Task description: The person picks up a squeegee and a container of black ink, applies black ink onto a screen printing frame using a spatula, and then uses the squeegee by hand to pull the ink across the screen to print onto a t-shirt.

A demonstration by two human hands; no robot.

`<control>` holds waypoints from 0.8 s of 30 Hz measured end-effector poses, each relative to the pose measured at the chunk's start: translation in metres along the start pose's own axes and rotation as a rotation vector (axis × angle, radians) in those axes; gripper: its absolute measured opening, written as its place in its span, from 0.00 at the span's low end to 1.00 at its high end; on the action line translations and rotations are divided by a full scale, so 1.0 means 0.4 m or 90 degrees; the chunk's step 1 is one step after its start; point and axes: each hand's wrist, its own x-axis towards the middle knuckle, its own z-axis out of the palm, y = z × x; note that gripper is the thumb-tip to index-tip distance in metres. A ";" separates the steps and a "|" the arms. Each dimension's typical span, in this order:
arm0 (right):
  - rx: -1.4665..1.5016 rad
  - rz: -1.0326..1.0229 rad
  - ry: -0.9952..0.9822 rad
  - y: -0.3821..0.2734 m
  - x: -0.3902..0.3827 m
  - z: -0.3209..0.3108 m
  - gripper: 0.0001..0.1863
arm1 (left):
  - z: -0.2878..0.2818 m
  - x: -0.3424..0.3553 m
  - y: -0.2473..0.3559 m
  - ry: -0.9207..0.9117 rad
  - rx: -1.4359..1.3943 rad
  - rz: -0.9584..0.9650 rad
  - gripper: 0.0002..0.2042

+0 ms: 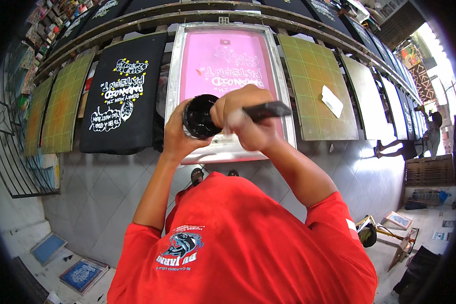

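My left hand [180, 131] is wrapped round a dark, round container [200, 114] with black inside, tipped so its opening faces up toward the camera. Just right of it, my right hand [245, 114] grips a flat black tool [273, 109], partly blurred, its near part over the container's mouth. Both hands are above a pink printing screen [223, 58] in a silver frame [283, 114], lying on the rack straight in front of me. White reversed lettering and drawings show on the pink mesh.
A printed black shirt [119, 45] lies on the left board. Yellow-green boards [61, 111] flank it and the screen, one with a white paper [332, 101]. A person [425, 137] is at far right. Screens [83, 276] lean or lie low at lower left.
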 end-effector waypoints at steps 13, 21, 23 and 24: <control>0.028 -0.013 0.032 -0.057 0.084 -0.016 0.21 | -0.012 0.005 0.016 -0.021 -0.012 0.015 0.47; -0.029 -0.100 -0.133 -0.071 0.076 0.015 0.15 | -0.027 0.004 0.026 -0.089 -0.107 -0.093 0.43; -0.117 -0.089 -0.227 -0.061 0.058 0.025 0.11 | -0.034 0.025 0.051 -0.086 -0.130 -0.092 0.43; -0.075 -0.056 -0.248 -0.068 0.039 0.031 0.11 | -0.037 0.034 0.066 -0.091 -0.143 -0.091 0.43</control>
